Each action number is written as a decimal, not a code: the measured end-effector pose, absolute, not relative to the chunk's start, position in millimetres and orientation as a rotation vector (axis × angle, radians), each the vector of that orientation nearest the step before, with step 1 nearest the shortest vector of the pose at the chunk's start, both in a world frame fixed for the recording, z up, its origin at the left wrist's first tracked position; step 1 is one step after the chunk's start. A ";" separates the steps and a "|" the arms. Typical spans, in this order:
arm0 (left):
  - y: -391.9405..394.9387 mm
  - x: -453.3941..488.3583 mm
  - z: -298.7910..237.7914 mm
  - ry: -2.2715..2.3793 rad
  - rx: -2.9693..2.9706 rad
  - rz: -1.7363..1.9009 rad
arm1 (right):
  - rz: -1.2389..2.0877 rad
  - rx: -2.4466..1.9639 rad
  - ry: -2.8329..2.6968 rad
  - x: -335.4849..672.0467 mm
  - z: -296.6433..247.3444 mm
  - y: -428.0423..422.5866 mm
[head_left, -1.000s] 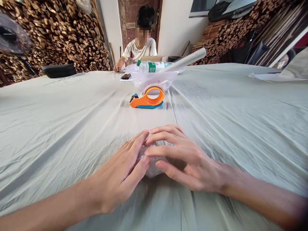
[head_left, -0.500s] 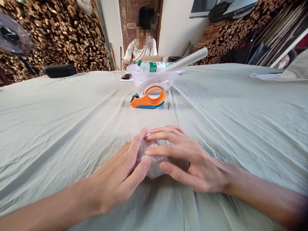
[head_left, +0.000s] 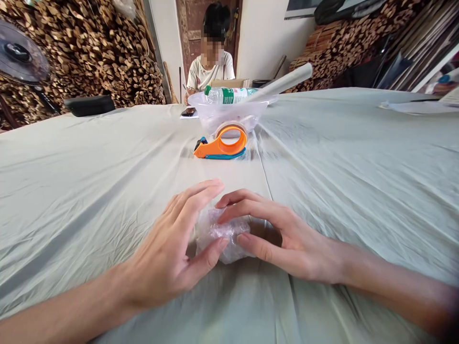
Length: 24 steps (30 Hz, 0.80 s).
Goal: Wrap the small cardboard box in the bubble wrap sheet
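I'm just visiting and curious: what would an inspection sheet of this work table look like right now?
Surface: table under wrinkled pale cloth.
Job's things: small clear plastic bundle on the cloth between the hands.
Clutter: orange tape dispenser, clear bowl, water bottle and white roll at its rim, phone, black case.
Hands: right hand pinches the bundle; left hand arched beside it, thumb touching.
Cables: nothing seen.
Surroundings: stacked wood, fan, a person seated at the far end.
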<state>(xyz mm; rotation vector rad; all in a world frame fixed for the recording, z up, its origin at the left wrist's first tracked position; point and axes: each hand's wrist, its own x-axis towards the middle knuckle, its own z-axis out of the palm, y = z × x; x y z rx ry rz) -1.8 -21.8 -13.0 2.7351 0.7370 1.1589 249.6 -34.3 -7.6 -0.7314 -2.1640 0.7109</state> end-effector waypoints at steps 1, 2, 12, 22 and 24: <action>-21.8 -2.4 -9.8 0.666 2.784 1.213 | 0.702 -0.727 -2.169 249.3 -7.1 -34.4; -22.0 -3.0 -6.5 0.587 2.842 1.270 | 0.692 -0.716 -2.177 249.1 -6.6 -34.7; -19.7 -1.4 -5.9 0.412 2.938 1.177 | 0.652 -0.801 -2.204 250.2 -4.4 -39.0; -23.6 -1.7 -15.6 0.963 2.517 0.893 | 0.555 -0.983 -2.153 253.5 -8.2 -39.0; -25.9 -0.5 -18.4 0.997 2.448 0.892 | 0.509 -0.954 -2.155 253.4 -8.5 -39.7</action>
